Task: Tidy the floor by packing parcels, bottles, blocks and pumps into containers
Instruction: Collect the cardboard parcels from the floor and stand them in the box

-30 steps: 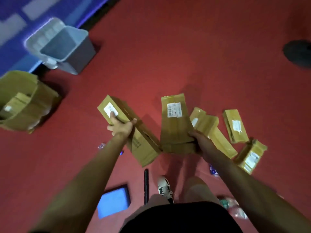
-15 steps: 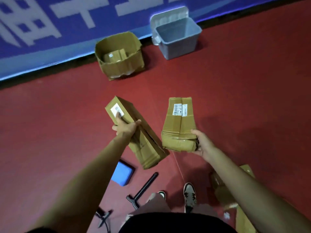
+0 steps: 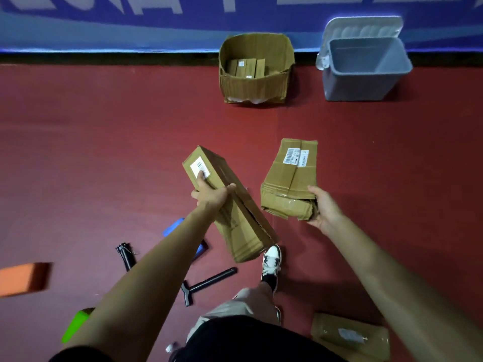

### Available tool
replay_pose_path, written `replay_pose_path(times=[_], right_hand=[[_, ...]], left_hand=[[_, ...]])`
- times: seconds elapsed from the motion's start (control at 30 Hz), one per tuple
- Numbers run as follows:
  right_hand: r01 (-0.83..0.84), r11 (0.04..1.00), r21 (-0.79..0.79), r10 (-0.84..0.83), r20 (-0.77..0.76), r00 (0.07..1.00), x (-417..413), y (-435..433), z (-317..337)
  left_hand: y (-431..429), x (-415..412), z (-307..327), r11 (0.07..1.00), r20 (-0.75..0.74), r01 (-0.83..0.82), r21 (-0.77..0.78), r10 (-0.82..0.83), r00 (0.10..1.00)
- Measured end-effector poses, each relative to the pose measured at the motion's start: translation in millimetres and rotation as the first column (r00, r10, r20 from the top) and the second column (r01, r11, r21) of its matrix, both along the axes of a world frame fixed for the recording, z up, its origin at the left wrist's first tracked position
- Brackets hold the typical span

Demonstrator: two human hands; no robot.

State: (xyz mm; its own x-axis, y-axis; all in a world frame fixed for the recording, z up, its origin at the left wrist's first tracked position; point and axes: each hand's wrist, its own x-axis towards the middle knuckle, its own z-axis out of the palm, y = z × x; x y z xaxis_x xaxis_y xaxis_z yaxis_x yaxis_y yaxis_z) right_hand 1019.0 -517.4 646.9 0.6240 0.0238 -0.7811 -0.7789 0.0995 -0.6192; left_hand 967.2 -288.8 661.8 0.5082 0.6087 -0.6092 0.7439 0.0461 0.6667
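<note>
Hidden: blue block (image 3: 172, 227) half behind the left forearm; blurred floor parcel (image 3: 349, 335) near right, cut by the right arm.
Left hand (image 3: 210, 195): grips the long parcel (image 3: 235, 215) mid-length, one finger on its label, above the floor (image 3: 104, 152).
Right hand (image 3: 325, 209): grips the crumpled parcel (image 3: 290, 178) by its near end.
Around: T-handled pump (image 3: 209, 282), second pump (image 3: 126, 258), orange block (image 3: 23, 278), green block (image 3: 77, 325), all near left.
Far edge: cardboard box (image 3: 253, 87) holding parcels, open grey bin (image 3: 360, 84) just right of it.
Open room: red floor stretches between held parcels and box.
</note>
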Motion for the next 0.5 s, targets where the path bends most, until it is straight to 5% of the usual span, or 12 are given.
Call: replay_pose_path(times=[0.3, 0.5], right_hand=[[-0.113, 0.985, -0.134, 0.121, 0.052, 0.991, 150, 28, -4], [-0.129, 0.973, -0.192, 0.154, 0.119, 0.981, 242, 43, 1]], left_hand=[[38, 139, -5, 0.984, -0.011, -0.165, -0.066, 0.164, 0.986], [66, 230, 10, 0.998, 0.013, -0.066, -0.011, 0.067, 0.998]])
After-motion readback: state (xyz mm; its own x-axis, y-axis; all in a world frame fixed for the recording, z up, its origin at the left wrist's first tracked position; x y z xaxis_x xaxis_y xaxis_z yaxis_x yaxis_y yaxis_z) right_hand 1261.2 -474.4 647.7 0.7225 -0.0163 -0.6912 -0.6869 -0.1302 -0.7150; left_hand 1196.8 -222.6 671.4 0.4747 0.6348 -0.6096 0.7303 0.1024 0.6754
